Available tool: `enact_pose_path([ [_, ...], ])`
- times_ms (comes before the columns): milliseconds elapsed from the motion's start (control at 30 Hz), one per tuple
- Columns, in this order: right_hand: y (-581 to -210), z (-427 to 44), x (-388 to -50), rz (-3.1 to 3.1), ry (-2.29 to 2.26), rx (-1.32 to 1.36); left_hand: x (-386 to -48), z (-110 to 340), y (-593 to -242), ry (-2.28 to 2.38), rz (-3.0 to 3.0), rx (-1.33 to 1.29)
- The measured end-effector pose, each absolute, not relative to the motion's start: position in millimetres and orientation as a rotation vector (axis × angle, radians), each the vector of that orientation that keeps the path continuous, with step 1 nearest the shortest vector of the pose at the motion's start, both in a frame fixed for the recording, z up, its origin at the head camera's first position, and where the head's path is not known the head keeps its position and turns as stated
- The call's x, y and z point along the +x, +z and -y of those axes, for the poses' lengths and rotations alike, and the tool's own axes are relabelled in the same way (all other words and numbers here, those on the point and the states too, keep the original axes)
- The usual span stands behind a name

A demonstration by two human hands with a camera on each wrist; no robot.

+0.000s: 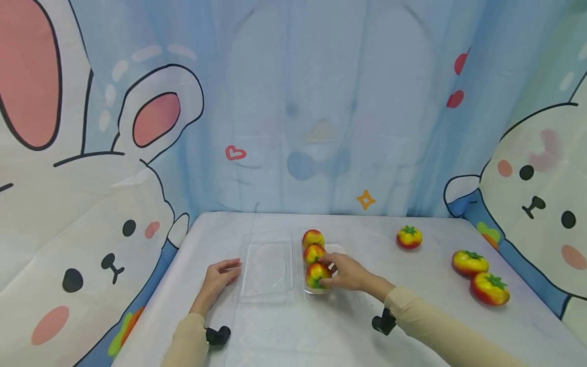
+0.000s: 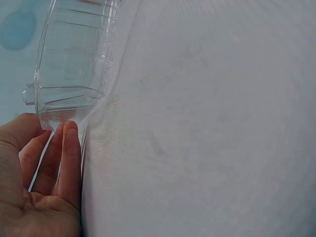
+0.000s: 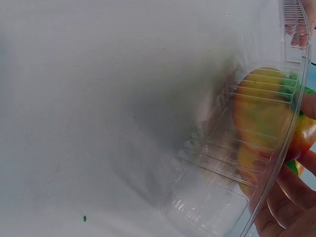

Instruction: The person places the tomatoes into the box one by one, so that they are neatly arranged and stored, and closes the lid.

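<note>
A clear plastic clamshell box lies open on the table, its lid on the left and its base on the right. Three red-and-yellow fruits with green leafy tops stand in a row along the base's left side. My right hand pinches the front fruit between thumb and fingers, inside the base. Through the clear wall, the right wrist view shows that fruit beside my fingers. My left hand, fingers fairly straight, touches the lid's left edge; the left wrist view shows its fingertips at the rim.
On the table's right side lie three more such fruits: one at the back and a touching pair, the rear one and the front one. A white cloth covers the table. Behind it hangs a blue printed curtain.
</note>
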State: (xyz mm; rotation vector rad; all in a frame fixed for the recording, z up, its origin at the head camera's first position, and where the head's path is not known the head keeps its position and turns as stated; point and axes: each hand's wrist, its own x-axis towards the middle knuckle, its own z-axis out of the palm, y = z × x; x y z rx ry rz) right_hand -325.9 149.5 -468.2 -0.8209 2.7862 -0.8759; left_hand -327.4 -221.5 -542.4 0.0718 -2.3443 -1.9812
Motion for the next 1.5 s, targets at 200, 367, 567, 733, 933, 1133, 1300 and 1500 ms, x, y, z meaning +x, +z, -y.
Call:
enact_pose_path([
  [200,-460.5,-156.5,-323.7,-2.775,-0.878,-0.779,-327.5,220.7,-543.9,-1.984,2.351,0.076],
  [367,-452.7,-163.3,-323.3,-2.787,-0.892,-0.740,-326.5,221.8,-541.9,-1.991,2.344,0.085],
  [567,-447.4,-175.0,-324.7,-2.833,-0.919,-0.730,-326.1,222.3,-540.9,-1.983,2.354,0.089],
  [733,-440.3,-193.1,-329.1,-2.908,-0.958,-0.747,-326.1,222.9,-541.0,-1.976,2.355,0.098],
  [933,-432.9,-226.6,-336.5,-3.025,-0.932,-0.676,-325.9,221.8,-540.3,-1.974,2.359,0.097],
  [1133,-433.7,-267.9,-349.9,-3.172,-0.922,-0.511,-328.4,222.6,-538.9,-1.970,2.363,0.113],
  [1300,-440.4,-301.7,-361.9,-3.246,-0.920,-0.275,-328.9,223.2,-538.0,-1.985,2.350,0.096],
  [1500,-451.6,-332.7,-362.0,-3.205,-0.932,0.118,-326.6,222.2,-539.7,-2.006,2.335,0.091],
])
